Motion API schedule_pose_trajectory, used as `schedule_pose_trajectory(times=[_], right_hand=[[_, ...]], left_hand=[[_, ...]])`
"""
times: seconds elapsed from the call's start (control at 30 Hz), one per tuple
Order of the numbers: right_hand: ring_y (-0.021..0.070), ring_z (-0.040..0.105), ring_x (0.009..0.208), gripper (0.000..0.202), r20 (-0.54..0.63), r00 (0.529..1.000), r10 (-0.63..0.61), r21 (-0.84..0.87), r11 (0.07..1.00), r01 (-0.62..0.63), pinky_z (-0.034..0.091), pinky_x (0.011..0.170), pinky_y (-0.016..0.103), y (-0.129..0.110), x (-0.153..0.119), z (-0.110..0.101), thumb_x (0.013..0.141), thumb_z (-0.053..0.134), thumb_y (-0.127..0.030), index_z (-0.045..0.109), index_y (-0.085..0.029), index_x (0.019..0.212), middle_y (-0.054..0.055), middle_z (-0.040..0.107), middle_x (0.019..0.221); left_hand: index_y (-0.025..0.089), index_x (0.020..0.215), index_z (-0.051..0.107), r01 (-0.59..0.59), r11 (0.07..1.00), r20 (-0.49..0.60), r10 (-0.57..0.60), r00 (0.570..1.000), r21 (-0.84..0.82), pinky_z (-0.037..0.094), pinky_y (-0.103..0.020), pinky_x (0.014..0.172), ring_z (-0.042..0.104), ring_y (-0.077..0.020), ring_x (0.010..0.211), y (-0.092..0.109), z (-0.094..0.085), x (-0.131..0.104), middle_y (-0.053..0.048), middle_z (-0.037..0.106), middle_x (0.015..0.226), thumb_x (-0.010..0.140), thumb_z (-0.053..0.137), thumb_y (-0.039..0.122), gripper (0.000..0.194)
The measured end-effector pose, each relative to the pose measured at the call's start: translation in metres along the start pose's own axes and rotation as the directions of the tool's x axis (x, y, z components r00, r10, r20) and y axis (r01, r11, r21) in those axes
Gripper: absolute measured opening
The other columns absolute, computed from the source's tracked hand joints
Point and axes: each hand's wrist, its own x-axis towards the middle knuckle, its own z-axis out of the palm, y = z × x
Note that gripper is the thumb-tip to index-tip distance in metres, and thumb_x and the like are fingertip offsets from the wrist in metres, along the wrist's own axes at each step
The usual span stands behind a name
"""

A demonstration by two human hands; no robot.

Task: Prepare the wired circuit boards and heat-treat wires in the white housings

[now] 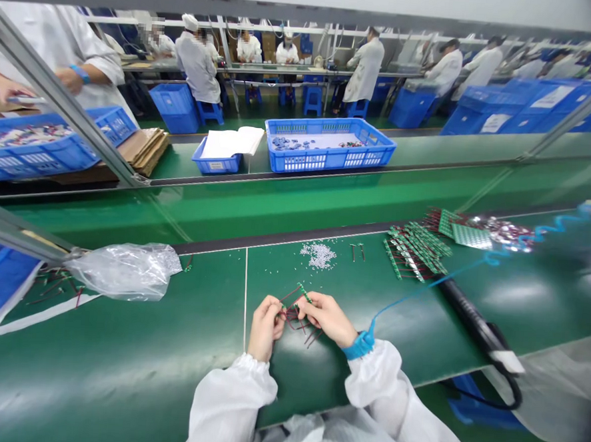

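Over the green bench, my left hand [266, 322] and my right hand [327, 316] meet close together, fingers pinched. The right one grips a narrow green circuit board strip [304, 292] with thin dark red wires. Fingertips of the left are closed on thin red wires [291, 293] at the strip's side; the exact pinch point is too small to make out. More loose wires [312, 339] hang or lie below the hands. A blue wrist strap [360, 345] circles my right wrist. Just beyond the hands lies a scatter of tiny whitish pieces [318, 255].
Wired green board strips [416, 248] are piled to the right, near a black tool-like bar [470, 318]. The strap's blue cord [421, 289] crosses the bench. A clear plastic bag [127, 271] lies left. Beyond the ledge stands a blue crate [329, 162]; co-workers work behind.
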Motion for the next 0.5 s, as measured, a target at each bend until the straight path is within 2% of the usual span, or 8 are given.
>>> schedule_pose_trajectory(times=[0.1, 0.2, 0.33, 0.5], right_hand=[[0.0048, 0.032, 0.039, 0.029, 0.135, 0.99, 0.031, 0.145, 0.988, -0.05, 0.021, 0.039, 0.021, -0.005, -0.001, -0.004, 0.077, 0.056, -0.046, 0.055, -0.017, 0.078, -0.004, 0.057, 0.062], [0.0047, 0.036, 0.039, 0.031, 0.155, 0.987, 0.036, 0.174, 0.983, -0.063, 0.021, 0.038, 0.02, -0.007, -0.002, -0.004, 0.076, 0.058, -0.045, 0.051, -0.018, 0.088, -0.005, 0.057, 0.064], [0.0053, 0.04, 0.04, 0.028, 0.126, 0.991, 0.039, 0.047, 0.998, -0.046, 0.027, 0.04, 0.02, 0.003, 0.001, -0.002, 0.077, 0.056, -0.043, 0.049, -0.017, 0.085, -0.004, 0.058, 0.062], [0.0098, 0.051, 0.051, 0.018, -0.035, 0.999, -0.001, -0.176, 0.984, -0.005, 0.04, 0.051, 0.023, 0.015, 0.004, -0.003, 0.078, 0.055, -0.035, 0.052, -0.018, 0.084, -0.001, 0.061, 0.067]], left_hand=[[0.02, 0.071, 0.042, 0.062, 0.995, 0.086, -0.055, 0.995, -0.084, 0.009, -0.016, 0.034, 0.019, -0.001, 0.032, 0.005, -0.003, 0.0, 0.006, 0.049, 0.055, 0.069, 0.053, 0.036, 0.02], [0.017, 0.077, 0.049, 0.116, 0.986, 0.164, -0.096, 0.982, -0.118, 0.007, -0.016, 0.034, 0.021, 0.0002, 0.032, 0.009, -0.003, -0.003, 0.005, 0.051, 0.057, 0.07, 0.058, 0.037, 0.022], [0.014, 0.078, 0.056, 0.092, 0.993, 0.183, -0.106, 0.977, 0.08, 0.008, -0.017, 0.034, 0.021, 0.0006, 0.033, 0.006, -0.001, -0.004, 0.006, 0.047, 0.054, 0.07, 0.065, 0.045, 0.033], [0.013, 0.074, 0.06, -0.087, 0.959, 0.1, 0.062, 0.993, 0.271, 0.022, -0.019, 0.039, 0.03, -0.003, 0.038, -0.004, -0.001, 0.0, 0.005, 0.05, 0.053, 0.073, 0.062, 0.045, 0.032]])
